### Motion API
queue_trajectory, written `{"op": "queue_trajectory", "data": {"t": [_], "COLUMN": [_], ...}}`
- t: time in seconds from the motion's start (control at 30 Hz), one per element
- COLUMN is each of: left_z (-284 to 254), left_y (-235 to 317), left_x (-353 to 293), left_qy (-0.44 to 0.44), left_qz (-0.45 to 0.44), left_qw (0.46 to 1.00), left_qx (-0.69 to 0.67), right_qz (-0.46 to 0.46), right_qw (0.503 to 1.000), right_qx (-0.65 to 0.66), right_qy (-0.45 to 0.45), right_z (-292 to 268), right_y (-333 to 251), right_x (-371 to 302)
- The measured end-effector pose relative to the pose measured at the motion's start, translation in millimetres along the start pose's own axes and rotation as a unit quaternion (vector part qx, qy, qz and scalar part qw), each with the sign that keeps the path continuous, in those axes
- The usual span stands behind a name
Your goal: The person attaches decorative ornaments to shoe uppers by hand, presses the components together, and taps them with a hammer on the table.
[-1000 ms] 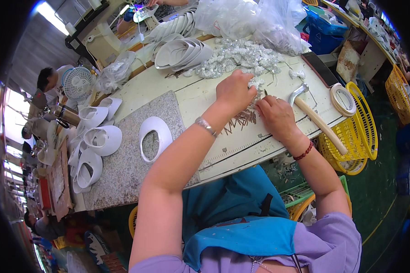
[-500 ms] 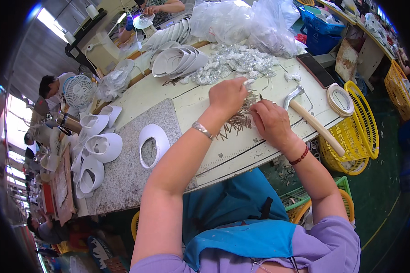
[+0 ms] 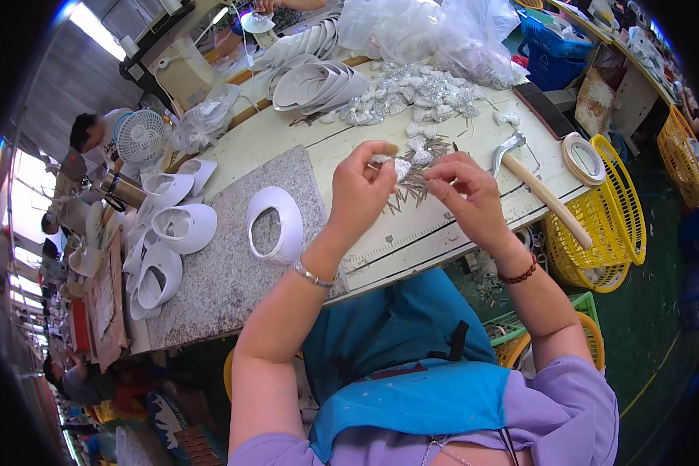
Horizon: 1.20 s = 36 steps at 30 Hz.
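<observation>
In my left hand (image 3: 359, 186) a small white, silvery bow-like ornament (image 3: 401, 168) is pinched between thumb and fingers. My right hand (image 3: 467, 193) is just to its right, thumb and fingertips pressed together; what they hold is too small to make out. A dark pointed tip shows just beyond those fingers. Between and behind the hands lies a pile of thin brown stick-like pieces (image 3: 414, 191), partly hidden. A few white ornaments (image 3: 421, 147) lie by it, and a large heap of silvery white ornaments (image 3: 412, 93) spreads farther back.
A hammer (image 3: 547, 198) with a wooden handle lies right, near a tape roll (image 3: 584, 161) and a dark phone (image 3: 542, 113). White visors (image 3: 276, 225) rest on the grey speckled board (image 3: 225, 291) at left; more are stacked behind (image 3: 318, 85). Yellow baskets (image 3: 598, 233) stand off the right edge.
My left hand has drawn back toward me and left from the ornaments, bringing one white ornament with it. My right hand has stayed close to the brown pieces, its fingers shifting slightly.
</observation>
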<state>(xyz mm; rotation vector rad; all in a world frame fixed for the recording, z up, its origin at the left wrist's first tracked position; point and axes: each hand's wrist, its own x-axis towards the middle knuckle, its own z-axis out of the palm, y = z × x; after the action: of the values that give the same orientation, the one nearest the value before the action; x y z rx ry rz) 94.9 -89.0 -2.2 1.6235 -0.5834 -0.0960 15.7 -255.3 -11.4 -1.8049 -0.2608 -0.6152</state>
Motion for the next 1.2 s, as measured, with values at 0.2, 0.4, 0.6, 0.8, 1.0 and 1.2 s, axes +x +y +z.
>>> {"op": "queue_trajectory", "data": {"t": [0.2, 0.4, 0.6, 0.8, 1.0, 1.2], "left_z": [-4, -13, -13, -19, -19, -18], "left_y": [21, 21, 18, 18, 14, 16], "left_x": [-55, -75, -84, -89, -91, -93], "left_qy": [0.026, 0.025, 0.076, 0.074, 0.093, 0.107], "left_qz": [-0.025, -0.079, -0.07, -0.146, -0.141, -0.131], "left_qw": [0.996, 0.982, 0.975, 0.959, 0.942, 0.949], "left_qx": [-0.083, -0.171, -0.194, -0.231, -0.289, -0.265], "right_qz": [0.073, 0.072, 0.068, 0.073, 0.08, 0.083], "right_qw": [0.99, 0.993, 0.995, 0.994, 0.991, 0.988], "right_qx": [0.119, 0.08, 0.04, 0.023, 0.018, 0.002], "right_qy": [-0.027, -0.048, -0.058, -0.079, -0.108, -0.131], "right_z": [23, 33, 39, 37, 35, 33], "right_y": [-23, -22, -27, -33, -37, -39], "right_x": [-21, -24, -26, -23, -22, -21]}}
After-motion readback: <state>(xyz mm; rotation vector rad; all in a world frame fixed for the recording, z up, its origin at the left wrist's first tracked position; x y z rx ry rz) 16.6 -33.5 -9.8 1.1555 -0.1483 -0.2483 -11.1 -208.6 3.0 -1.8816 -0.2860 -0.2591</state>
